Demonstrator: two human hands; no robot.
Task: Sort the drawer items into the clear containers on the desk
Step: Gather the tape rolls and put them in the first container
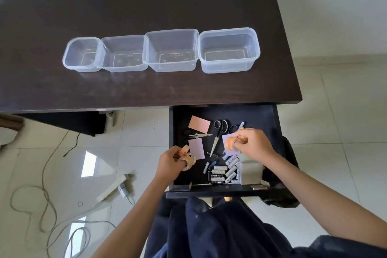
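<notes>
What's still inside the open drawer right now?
In the drawer: scissors, paper cards, batteries, a white box. Both hands hold tape rolls, hiding whatever lies beneath.

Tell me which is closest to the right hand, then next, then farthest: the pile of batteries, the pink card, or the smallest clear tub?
From the right hand, in the head view:
1. Pile of batteries, just below it in the drawer.
2. Pink card, at the drawer's back left.
3. Smallest clear tub, at the left end of the row on the desk.
</notes>
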